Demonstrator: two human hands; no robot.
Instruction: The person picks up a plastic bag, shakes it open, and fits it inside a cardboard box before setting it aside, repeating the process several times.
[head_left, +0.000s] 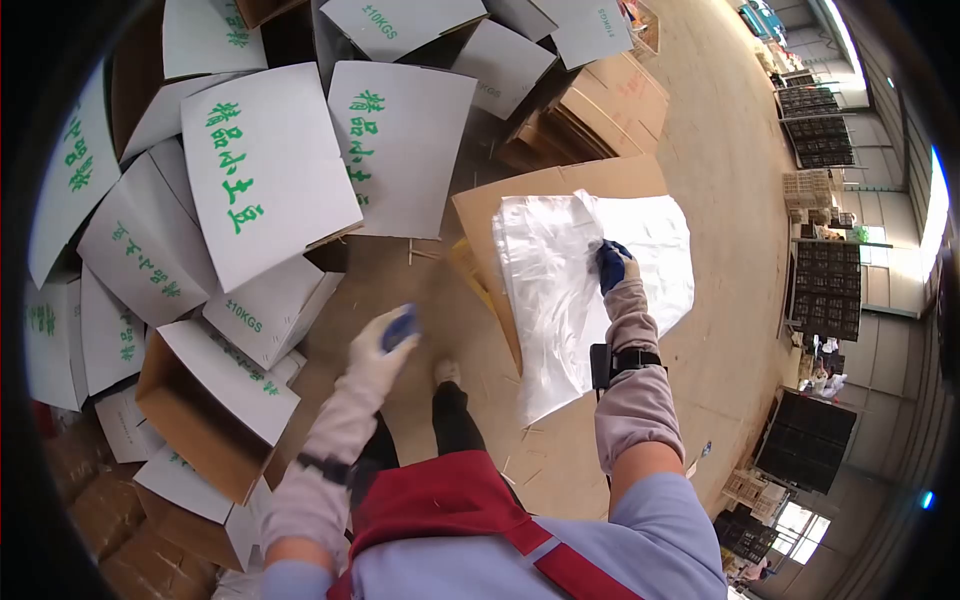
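Clear plastic bags (550, 290) lie in a loose stack over a flat sheet of brown cardboard (630, 176). My right hand (613, 268), in a white and blue glove, is closed on the plastic near the middle of the stack. To the left, over the floor, my left hand (387, 338) wears a similar glove and is blurred; its fingers are too smeared to read. White cartons with green lettering (265, 170) are heaped at the left, apart from my left hand.
Folded brown cardboard (610, 105) stands beyond the plastic. An open carton (215, 410) lies tilted at the lower left. Concrete floor (720, 300) runs along the right, with stacked dark crates (826, 290) farther off by the wall.
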